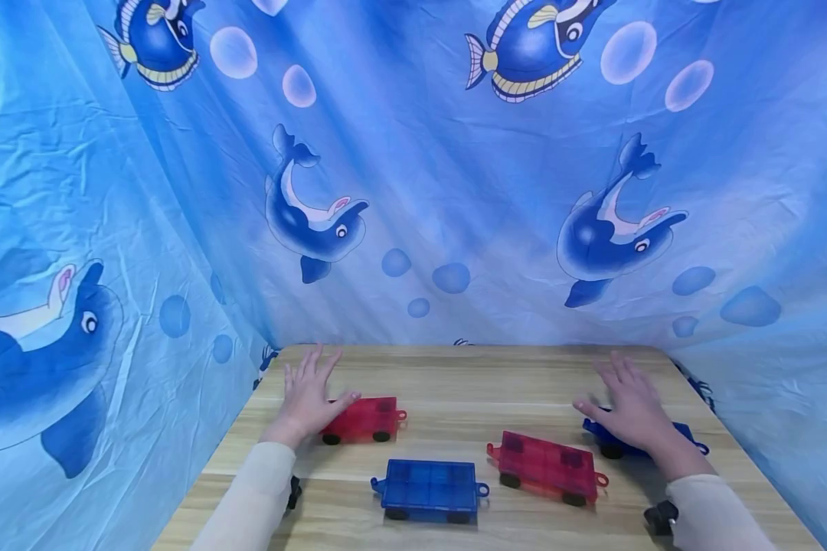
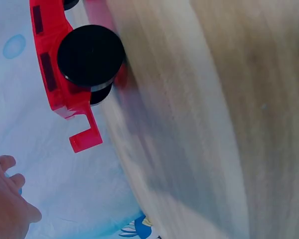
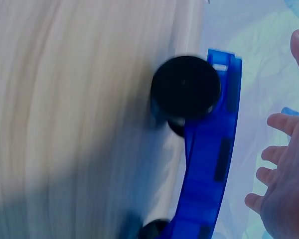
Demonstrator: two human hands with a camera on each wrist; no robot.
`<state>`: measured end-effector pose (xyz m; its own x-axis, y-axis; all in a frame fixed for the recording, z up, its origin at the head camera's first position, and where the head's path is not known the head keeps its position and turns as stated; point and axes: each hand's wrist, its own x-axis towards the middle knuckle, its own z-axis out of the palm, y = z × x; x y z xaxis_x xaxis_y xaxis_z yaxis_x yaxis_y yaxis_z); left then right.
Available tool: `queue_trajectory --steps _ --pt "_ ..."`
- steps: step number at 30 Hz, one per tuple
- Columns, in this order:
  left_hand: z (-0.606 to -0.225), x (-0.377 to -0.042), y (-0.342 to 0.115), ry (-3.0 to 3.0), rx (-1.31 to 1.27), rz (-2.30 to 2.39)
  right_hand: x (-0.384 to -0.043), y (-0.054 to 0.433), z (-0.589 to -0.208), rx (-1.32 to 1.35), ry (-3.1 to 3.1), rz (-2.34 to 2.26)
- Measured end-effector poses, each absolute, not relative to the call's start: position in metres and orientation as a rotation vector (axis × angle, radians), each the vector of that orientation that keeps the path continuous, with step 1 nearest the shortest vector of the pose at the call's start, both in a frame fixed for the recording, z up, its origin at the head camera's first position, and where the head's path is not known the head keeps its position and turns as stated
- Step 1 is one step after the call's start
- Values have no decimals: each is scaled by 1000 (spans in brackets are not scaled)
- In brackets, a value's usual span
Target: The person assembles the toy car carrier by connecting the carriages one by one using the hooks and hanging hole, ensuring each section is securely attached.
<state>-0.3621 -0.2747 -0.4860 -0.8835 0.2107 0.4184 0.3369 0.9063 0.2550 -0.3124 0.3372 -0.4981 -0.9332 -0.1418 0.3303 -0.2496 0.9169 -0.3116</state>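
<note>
My left hand (image 1: 308, 399) hovers with spread fingers over the left end of a red toy train car (image 1: 368, 419), overlapping it in the head view. In the left wrist view that red car (image 2: 51, 55) shows black wheels and a hook, apart from the fingers. My right hand (image 1: 630, 409), also spread, is over a blue toy train car (image 1: 678, 436) at the right and partly covers it. The right wrist view shows this blue car (image 3: 209, 164) beside the fingers, with a gap between. Neither hand grips anything.
Another blue car (image 1: 430, 486) stands at the front middle of the wooden table (image 1: 455, 383), and a second red car (image 1: 550, 465) sits tilted to its right. Blue cloth (image 1: 413, 191) printed with dolphins and fish hangs behind and at both sides.
</note>
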Motion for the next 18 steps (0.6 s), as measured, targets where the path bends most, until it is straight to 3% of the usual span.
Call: queue_trajectory --steps 18 --pt "-494 -352 -266 -2734 -427 -627 -306 285 -499 373 -2717 826"
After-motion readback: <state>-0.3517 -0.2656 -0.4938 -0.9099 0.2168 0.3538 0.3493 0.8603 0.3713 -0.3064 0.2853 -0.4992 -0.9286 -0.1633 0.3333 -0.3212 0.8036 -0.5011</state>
